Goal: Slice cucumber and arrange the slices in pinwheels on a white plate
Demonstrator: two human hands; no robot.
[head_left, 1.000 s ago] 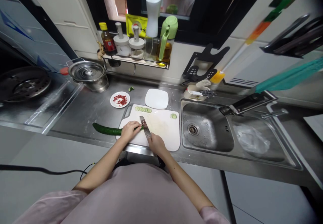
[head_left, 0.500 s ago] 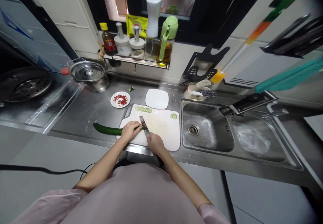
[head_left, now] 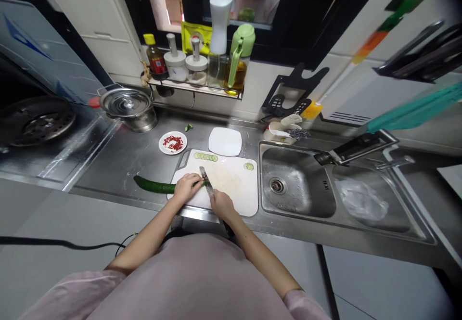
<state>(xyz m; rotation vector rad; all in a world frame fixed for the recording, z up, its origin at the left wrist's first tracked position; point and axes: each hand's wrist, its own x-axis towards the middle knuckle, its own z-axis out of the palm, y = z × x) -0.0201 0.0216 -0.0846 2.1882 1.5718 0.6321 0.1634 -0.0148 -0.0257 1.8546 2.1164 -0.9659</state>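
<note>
A long green cucumber [head_left: 153, 185] lies with its right part on the white cutting board [head_left: 238, 197] and its left part over the steel counter. My left hand [head_left: 186, 188] is closed round the cucumber near its cut end. In my right hand [head_left: 222, 204] is a knife [head_left: 208, 181], its blade upright against the cucumber's right end, close to my left fingertips. A row of thin cucumber slices [head_left: 205, 157] lies along the board's back edge, and a few more slices [head_left: 249, 166] rest at its back right.
Behind the board are a plate of chopped red pieces [head_left: 173, 143], an empty white plate [head_left: 224, 142] and small green scraps [head_left: 188, 128]. A lidded steel pot [head_left: 128, 106] stands back left. The sink [head_left: 296, 183] adjoins the board's right side.
</note>
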